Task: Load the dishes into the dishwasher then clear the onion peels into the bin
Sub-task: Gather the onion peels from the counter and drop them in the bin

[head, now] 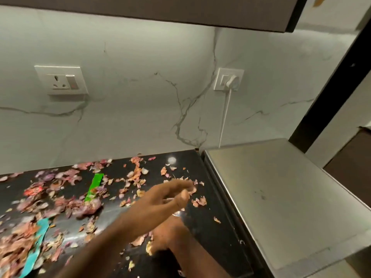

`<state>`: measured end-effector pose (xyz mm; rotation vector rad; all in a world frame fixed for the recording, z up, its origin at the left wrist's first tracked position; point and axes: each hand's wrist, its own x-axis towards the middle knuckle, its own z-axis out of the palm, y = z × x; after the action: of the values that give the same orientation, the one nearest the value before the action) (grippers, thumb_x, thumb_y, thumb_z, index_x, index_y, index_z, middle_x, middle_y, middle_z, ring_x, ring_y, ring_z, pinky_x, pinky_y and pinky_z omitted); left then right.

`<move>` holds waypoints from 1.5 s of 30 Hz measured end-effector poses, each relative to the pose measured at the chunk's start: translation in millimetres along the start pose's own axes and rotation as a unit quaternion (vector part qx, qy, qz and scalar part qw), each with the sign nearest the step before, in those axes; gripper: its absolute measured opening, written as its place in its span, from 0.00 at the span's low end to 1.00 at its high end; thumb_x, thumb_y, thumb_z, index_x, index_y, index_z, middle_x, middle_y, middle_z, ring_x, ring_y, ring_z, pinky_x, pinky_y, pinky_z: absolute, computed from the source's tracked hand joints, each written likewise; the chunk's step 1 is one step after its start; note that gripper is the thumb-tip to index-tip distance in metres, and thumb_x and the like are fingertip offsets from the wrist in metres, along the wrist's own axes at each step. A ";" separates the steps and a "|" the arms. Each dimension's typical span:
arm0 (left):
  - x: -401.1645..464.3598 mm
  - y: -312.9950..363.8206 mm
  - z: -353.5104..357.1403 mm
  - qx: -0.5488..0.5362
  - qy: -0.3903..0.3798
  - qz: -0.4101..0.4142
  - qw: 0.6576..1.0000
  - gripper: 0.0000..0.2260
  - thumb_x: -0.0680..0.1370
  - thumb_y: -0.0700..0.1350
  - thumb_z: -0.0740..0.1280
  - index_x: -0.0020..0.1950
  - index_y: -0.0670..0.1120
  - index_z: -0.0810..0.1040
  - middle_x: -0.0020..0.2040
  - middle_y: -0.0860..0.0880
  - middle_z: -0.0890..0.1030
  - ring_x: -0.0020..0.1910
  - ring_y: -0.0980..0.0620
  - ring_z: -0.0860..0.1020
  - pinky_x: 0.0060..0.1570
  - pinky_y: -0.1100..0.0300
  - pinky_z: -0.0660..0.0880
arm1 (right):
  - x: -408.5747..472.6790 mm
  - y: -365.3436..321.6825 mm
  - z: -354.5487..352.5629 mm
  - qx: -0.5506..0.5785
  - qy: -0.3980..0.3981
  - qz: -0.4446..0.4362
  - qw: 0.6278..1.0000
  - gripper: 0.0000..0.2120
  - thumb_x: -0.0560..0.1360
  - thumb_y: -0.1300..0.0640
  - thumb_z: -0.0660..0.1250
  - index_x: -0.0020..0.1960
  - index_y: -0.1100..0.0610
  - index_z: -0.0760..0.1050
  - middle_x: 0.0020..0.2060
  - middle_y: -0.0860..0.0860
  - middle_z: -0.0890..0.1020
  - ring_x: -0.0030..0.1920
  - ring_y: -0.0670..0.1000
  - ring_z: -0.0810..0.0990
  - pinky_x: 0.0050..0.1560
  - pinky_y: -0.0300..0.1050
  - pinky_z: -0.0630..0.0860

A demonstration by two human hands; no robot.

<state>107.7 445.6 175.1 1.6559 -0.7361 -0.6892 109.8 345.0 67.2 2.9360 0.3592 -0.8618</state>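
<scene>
Dry pink and brown onion peels [66, 197] lie scattered over the black countertop [200, 227], thickest on the left. My left hand [170, 195] reaches across to the right side of the counter. Its fingers are stretched out over a few peels [199, 201] and the thumb hangs apart below them; the hand is blurred. My right hand [168, 233] rests on the counter under my left forearm, partly hidden. Its fingers are curled around a small bunch of peels [140, 240] that pokes out on its left side. No dishes or bin are in view.
A green wrapper strip [94, 186], a teal strip [36, 247] and a red wrapper [34, 191] lie among the peels. A steel appliance top [281, 197] adjoins the counter on the right. The marble wall holds a socket [61, 80] and a plugged-in white cable [224, 117].
</scene>
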 end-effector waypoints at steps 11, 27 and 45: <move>-50.0 -222.6 -53.9 0.427 0.246 -0.303 0.816 0.44 0.76 0.76 0.37 0.86 0.54 0.49 0.85 0.51 0.45 0.84 0.50 0.45 0.82 0.44 0.44 | -1.1 -4.5 5.0 0.031 0.019 -0.014 0.999 0.20 0.76 0.43 0.74 0.52 0.60 0.81 0.50 0.57 0.84 0.52 0.61 0.81 0.58 0.59 0.80; -60.1 -247.4 -57.1 0.432 0.300 -0.264 0.809 0.41 0.74 0.73 0.38 0.82 0.58 0.62 0.83 0.53 0.58 0.83 0.52 0.56 0.81 0.47 0.50 | 1.9 53.0 31.3 0.333 0.352 0.117 0.867 0.09 0.83 0.46 0.66 0.59 0.47 0.79 0.56 0.43 0.80 0.54 0.42 0.78 0.59 0.42 0.80; -63.0 -249.8 -53.2 0.428 0.300 -0.238 0.819 0.40 0.76 0.72 0.38 0.84 0.56 0.57 0.84 0.53 0.54 0.83 0.55 0.50 0.81 0.51 0.43 | 21.4 34.8 73.8 0.427 0.283 -0.076 0.855 0.24 0.82 0.66 0.62 0.73 0.47 0.76 0.71 0.43 0.77 0.70 0.35 0.70 0.75 0.33 0.65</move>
<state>136.0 567.8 -56.1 2.7631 -0.1255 -0.0829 96.8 306.6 -6.8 4.0310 0.2764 -0.0955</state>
